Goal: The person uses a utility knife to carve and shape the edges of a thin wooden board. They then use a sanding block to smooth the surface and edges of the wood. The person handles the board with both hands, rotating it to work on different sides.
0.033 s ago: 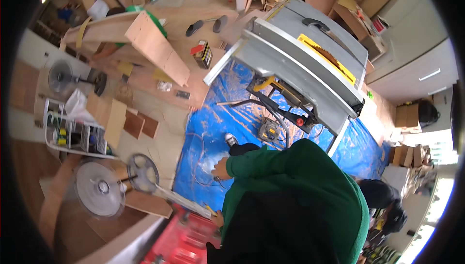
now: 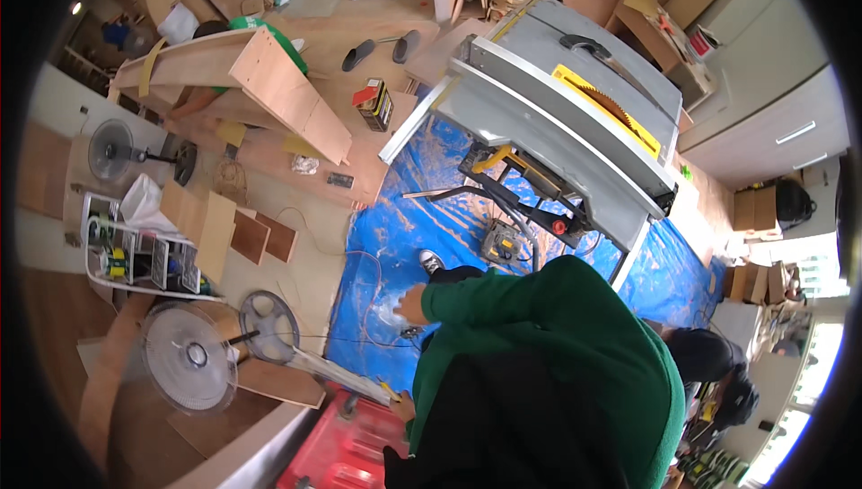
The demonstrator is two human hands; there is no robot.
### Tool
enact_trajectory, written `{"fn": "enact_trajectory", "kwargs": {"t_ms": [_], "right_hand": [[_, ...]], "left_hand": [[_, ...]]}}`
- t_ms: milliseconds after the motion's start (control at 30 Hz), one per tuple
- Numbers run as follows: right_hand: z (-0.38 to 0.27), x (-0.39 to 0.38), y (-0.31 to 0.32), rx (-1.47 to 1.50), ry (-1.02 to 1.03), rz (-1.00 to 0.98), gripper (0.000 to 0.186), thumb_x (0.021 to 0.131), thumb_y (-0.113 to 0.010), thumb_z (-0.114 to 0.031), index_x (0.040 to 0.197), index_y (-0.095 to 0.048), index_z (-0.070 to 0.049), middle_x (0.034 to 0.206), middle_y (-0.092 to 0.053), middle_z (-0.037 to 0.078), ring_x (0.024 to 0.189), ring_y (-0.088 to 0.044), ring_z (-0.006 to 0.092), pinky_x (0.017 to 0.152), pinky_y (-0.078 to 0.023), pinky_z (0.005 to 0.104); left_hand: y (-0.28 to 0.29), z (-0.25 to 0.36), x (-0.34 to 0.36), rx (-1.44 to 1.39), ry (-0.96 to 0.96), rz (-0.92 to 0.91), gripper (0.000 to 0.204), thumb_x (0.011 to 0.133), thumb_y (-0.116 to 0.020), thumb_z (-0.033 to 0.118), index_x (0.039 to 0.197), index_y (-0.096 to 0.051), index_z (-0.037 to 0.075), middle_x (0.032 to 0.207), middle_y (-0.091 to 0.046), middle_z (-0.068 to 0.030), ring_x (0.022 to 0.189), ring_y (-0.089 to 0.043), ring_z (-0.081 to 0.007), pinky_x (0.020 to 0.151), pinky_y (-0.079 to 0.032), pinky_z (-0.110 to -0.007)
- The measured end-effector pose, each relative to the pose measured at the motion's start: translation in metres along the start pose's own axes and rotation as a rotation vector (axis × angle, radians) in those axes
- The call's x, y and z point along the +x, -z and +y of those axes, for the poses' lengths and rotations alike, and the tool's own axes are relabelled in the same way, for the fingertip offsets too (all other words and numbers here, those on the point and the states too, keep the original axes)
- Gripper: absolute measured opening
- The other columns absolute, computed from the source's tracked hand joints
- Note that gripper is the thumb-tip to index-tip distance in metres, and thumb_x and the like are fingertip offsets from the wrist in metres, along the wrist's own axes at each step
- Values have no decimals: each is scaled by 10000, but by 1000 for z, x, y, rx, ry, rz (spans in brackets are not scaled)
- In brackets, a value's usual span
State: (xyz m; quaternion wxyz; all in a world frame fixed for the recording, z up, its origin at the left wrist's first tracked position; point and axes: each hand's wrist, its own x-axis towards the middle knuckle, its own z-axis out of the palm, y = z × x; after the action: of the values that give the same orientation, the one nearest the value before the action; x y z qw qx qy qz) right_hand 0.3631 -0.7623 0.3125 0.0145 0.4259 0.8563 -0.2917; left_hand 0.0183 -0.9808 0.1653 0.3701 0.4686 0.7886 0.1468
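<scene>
My right hand [image 2: 412,305], at the end of a green sleeve, is over the blue sheet [image 2: 359,300]. Its blurred fingers look stretched out, with nothing visible in them. Just below it is a small dark object [image 2: 411,333] with a thin cord leading off it. Lower down, my left hand [image 2: 404,406] is partly hidden by my clothing. Its fingers are closed round a slim yellow stick-like thing [image 2: 390,391]. Close to that hand ends a long pale strip [image 2: 341,374], and beneath lies a red plastic piece [image 2: 328,444].
A grey table saw [image 2: 548,103] with a yellow blade insert stands ahead right. Standing fans [image 2: 190,356] and a white rack [image 2: 144,255] are at left. Another person in green [image 2: 269,33] is behind a wooden frame [image 2: 292,94]. Thin cords cross the blue sheet.
My right hand has lifted slightly away from the small dark object, which now shows apart below it. My left hand stays at the yellow thing. The view has shifted a little.
</scene>
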Motion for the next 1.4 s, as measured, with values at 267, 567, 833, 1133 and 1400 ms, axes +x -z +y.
{"fn": "enact_trajectory", "kwargs": {"t_ms": [267, 567, 833, 1133, 1400], "right_hand": [[78, 22, 58, 34, -324, 135, 329, 860, -560, -240, 1154, -609, -102, 996, -673, 161, 922, -669, 355, 742, -526, 496], [45, 69, 27, 153, -235, -186, 361, 885, -575, -330, 1174, -557, -114, 966, -662, 198, 820, -668, 402, 692, -520, 550], [21, 221, 54, 176, -134, -224, 326, 896, -555, -317, 1125, -597, -89, 1014, -674, 195, 957, -648, 411, 860, -513, 506], [-4, 340, 28, 231, -137, -264, 326, 932, -513, -325, 1112, -575, -60, 1025, -677, 214, 983, -638, 418, 866, -487, 527], [-11, 363, 37, 13, -598, -452, 500, 924, -500, -465, 1154, -678, -58, 1165, -675, 209, 1093, -642, 392, 939, -484, 523]], "left_hand": [[111, 122, 113, -44, 37, 105, 299, 813, -632, 136, 918, -575, -138, 799, -616, -186, 705, -549, -253, 673, -454, -444], [143, 236, 230, -205, -234, 51, 226, 806, -638, 164, 901, -609, -39, 731, -586, -112, 684, -532, -195, 630, -453, -401], [209, 228, 274, -193, -262, 147, 252, 768, -643, 183, 872, -603, -42, 676, -574, -192, 604, -546, -299, 606, -454, -421], [283, 87, 304, -189, 65, 162, 276, 783, -652, 237, 896, -638, -14, 693, -635, -169, 651, -640, -291, 633, -495, -430], [311, 81, 342, -216, 79, 261, 330, 771, -679, 284, 926, -644, -5, 776, -660, -218, 751, -647, -367, 700, -504, -453]]}}
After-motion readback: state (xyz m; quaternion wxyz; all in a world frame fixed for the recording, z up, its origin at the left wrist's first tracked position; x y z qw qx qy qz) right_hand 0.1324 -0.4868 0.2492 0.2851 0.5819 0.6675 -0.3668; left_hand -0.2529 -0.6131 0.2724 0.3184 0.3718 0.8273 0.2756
